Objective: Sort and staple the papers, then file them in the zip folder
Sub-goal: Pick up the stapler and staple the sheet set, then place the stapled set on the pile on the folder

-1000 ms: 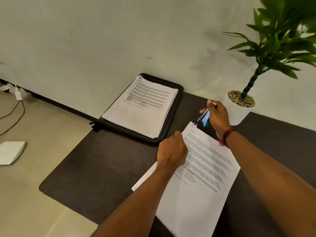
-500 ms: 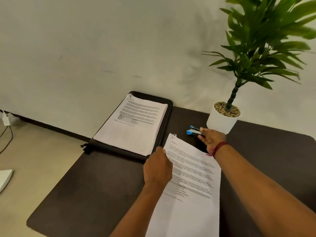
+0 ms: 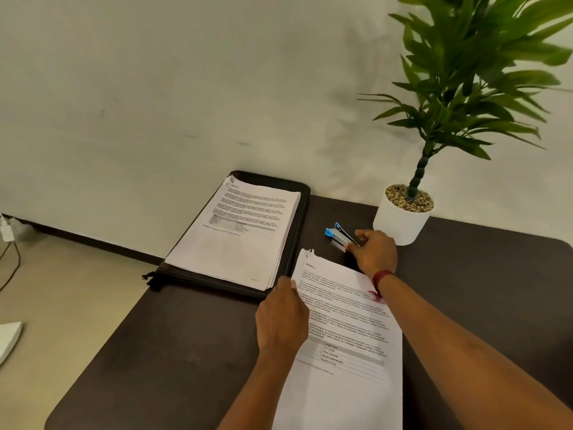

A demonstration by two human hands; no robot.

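A printed paper set point(image 3: 350, 336) headed "Section 2" lies on the dark table point(image 3: 186, 352) in front of me, its top-left corner crimped. My left hand point(image 3: 280, 318) grips its left edge, thumb on top. A small blue stapler point(image 3: 336, 233) rests on the table just beyond the set's top edge. My right hand point(image 3: 375, 252) pinches the stapler's rear end with its fingertips. To the left, a black zip folder point(image 3: 302, 218) lies open flat at the table's far left corner, with a stack of printed papers point(image 3: 242, 237) on it.
A white pot point(image 3: 400, 225) with a tall green plant stands against the wall, right of the stapler. The table's left edge drops to a beige floor with cables point(image 3: 9, 256) and a white object point(image 3: 7, 339).
My right hand carried the stapler from the paper set's top corner down onto the table near the pot. My left hand kept its hold on the set's left edge. My view tilted upward.
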